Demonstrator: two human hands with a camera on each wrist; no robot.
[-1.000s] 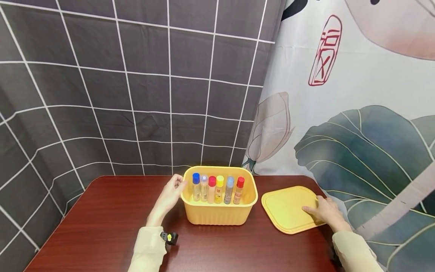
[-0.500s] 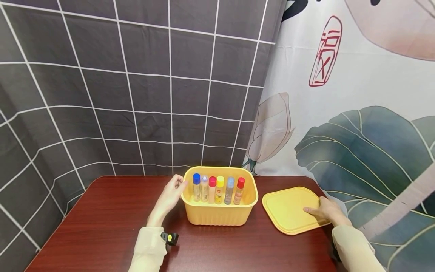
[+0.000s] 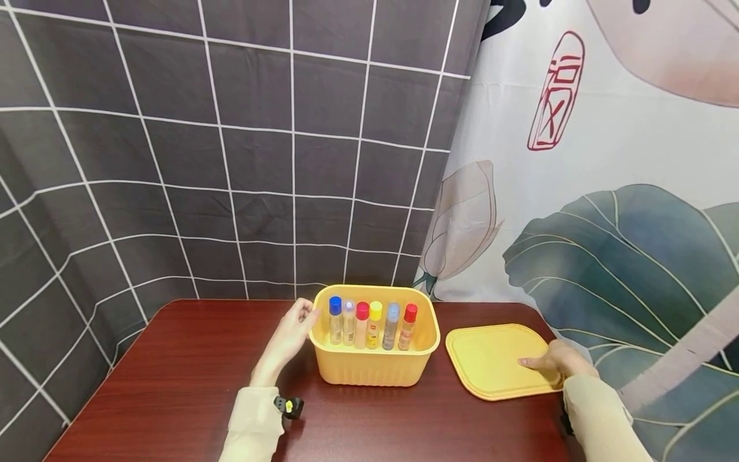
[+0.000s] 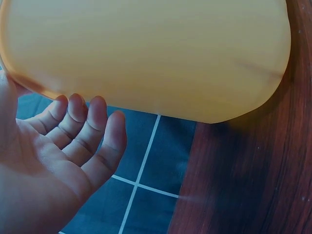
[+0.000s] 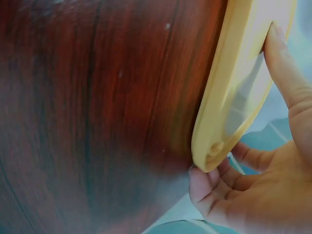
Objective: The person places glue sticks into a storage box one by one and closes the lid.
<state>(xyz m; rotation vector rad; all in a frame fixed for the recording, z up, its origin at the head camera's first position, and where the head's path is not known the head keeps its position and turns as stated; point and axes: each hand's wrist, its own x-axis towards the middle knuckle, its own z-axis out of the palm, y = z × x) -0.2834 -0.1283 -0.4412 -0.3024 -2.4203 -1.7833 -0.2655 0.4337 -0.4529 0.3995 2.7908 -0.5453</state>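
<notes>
A yellow plastic storage bin stands on the table, and its left rim is held by my left hand. In the left wrist view the thumb is at the rim, partly hidden, with curled fingers along the wall. Several small clear bottles with coloured caps stand in a row in the bin, among them a blue-capped bottle and a yellow-capped bottle. Right of the bin lies a flat yellow lid. My right hand pinches its right edge, thumb on top and fingers underneath.
The dark red-brown wooden table ends just right of the lid. Behind it hangs a grey cloth with white grid lines, and at the right a white printed curtain.
My right hand has slid a little to the right, and the lid has shifted slightly with it. The left hand and bin stay put; the head view tilts up slightly.
</notes>
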